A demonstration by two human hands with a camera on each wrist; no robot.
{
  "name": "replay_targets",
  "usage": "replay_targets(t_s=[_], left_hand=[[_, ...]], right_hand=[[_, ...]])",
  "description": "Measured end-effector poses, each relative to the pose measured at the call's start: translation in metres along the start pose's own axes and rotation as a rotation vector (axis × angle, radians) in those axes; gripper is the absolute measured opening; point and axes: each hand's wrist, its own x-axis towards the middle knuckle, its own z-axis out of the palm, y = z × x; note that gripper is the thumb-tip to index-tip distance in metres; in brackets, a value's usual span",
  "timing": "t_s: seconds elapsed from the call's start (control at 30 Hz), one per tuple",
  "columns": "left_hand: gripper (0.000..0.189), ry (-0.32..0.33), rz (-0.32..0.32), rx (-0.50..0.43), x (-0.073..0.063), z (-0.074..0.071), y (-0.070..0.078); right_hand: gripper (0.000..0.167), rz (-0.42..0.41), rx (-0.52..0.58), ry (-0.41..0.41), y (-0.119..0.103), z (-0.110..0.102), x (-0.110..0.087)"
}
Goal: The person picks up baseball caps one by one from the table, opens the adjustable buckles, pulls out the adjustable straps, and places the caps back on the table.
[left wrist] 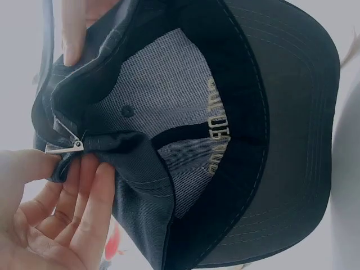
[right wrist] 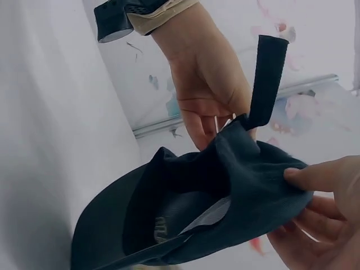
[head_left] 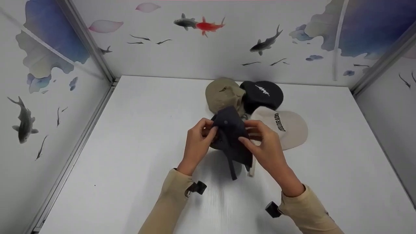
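Both hands hold a dark navy baseball cap (head_left: 232, 139) above the table. Its inside faces the left wrist camera, showing mesh lining and the reversed stitching of raised letters. My left hand (head_left: 197, 139) pinches the back strap by its metal buckle (left wrist: 66, 148), thumb on one side and fingers on the other. With thumb and fingers, my right hand (head_left: 266, 143) grips the opposite side of the crown. The loose strap end (right wrist: 267, 79) sticks out from the cap near the left hand. In the left wrist view, the brim (left wrist: 295, 129) points away from the left hand.
Just beyond the hands, an olive cap (head_left: 217, 96) and a black cap (head_left: 271, 97) lie side by side. A cream cap (head_left: 294, 130) lettered COLORADO is beside the right hand. The white table (head_left: 130, 130) is enclosed by printed panels (head_left: 208, 55).
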Motion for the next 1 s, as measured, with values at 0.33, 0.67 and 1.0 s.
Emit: replay_targets(t_s=[0.33, 0.67, 1.0], left_hand=[[0.008, -0.016, -0.032, -0.046, 0.0, 0.003, 0.005], [0.01, -0.03, -0.039, -0.067, -0.002, 0.004, 0.005], [0.011, -0.032, -0.042, -0.066, -0.002, 0.006, 0.005]], right_hand=[[0.016, -0.281, -0.289, 0.029, -0.022, 0.011, -0.012], [0.017, -0.131, -0.48, -0.031, -0.017, 0.024, -0.008], [0.02, -0.161, -0.52, 0.002, -0.01, 0.029, -0.005]])
